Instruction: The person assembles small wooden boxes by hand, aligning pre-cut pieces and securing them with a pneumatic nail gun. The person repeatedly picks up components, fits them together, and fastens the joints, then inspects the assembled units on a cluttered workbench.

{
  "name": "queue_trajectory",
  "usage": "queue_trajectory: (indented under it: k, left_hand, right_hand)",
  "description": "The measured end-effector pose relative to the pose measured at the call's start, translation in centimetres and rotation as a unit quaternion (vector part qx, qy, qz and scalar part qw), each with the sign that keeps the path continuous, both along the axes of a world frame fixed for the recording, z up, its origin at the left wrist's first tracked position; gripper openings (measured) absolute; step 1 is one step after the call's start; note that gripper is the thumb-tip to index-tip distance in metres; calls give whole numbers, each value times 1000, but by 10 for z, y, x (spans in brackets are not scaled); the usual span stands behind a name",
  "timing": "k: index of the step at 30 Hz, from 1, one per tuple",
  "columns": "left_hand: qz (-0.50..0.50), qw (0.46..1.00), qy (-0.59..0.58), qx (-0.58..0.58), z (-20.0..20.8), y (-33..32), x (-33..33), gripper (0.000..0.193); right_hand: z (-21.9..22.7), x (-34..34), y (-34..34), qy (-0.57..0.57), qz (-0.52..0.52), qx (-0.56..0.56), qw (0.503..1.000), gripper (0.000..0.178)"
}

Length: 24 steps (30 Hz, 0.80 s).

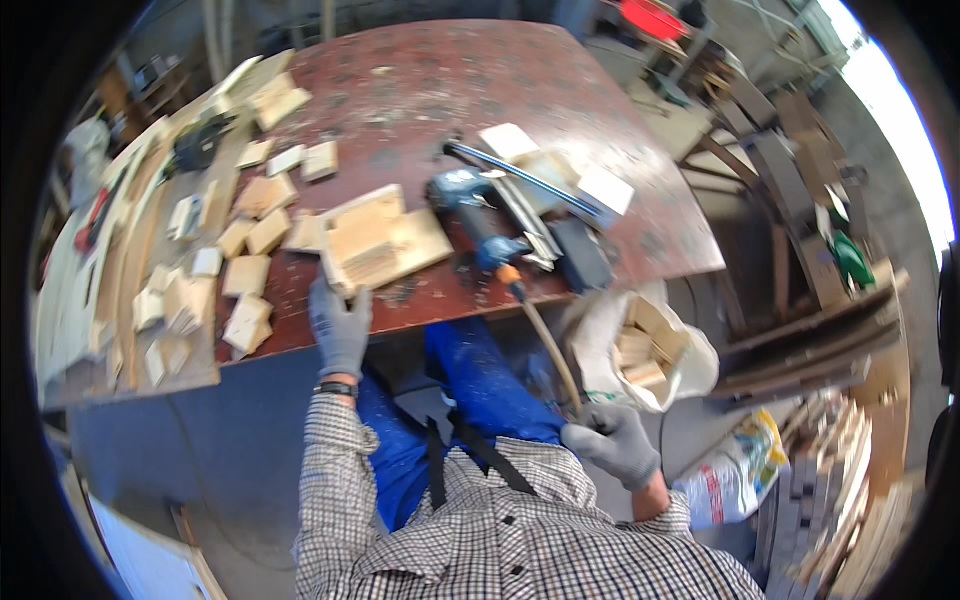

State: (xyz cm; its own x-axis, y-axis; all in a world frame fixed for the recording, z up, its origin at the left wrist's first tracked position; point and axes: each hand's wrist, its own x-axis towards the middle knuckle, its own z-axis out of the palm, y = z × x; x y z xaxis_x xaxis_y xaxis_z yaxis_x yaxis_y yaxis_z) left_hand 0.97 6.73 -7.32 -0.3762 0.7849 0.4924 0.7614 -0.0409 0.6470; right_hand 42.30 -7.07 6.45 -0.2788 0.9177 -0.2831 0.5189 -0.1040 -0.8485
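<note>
My left hand (341,325), in a grey glove, is at the table's near edge. Its thumb and fingers grip the near corner of a light wooden assembly (425,240), a flat board with thicker blocks on it. Lower right, beside my thigh, my gloved right hand (612,443) is curled round a tan air hose (552,350); the grip is partly hidden. That hose runs up to an orange fitting on a blue and black nail gun (470,205), which lies on the table right of the assembly.
Small wood blocks (248,275) and long strips (125,250) cover the dark red table's (420,90) left side. Pale blocks (605,188) lie beyond the nail gun. A white sack (690,375) of wood pieces stands by the right edge, with stacked offcuts (820,480) farther right.
</note>
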Motion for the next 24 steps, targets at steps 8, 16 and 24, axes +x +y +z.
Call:
queue_trajectory:
  k: [8, 16, 24]
  left_hand:
    - [-35, 996, -51, -62, -23, 10, -27, 52]
    - [-100, 977, -160, -96, -46, 30, -85, 58]
    - [-84, 982, -115, -120, -36, 36, -90, 58]
  right_hand:
    - [-53, 0, -38, 98, 93, 97, 986, 51]
    - [-47, 6, -45, 106, 158, 67, 979, 51]
    - [-65, 14, -28, 120, 118, 83, 982, 50]
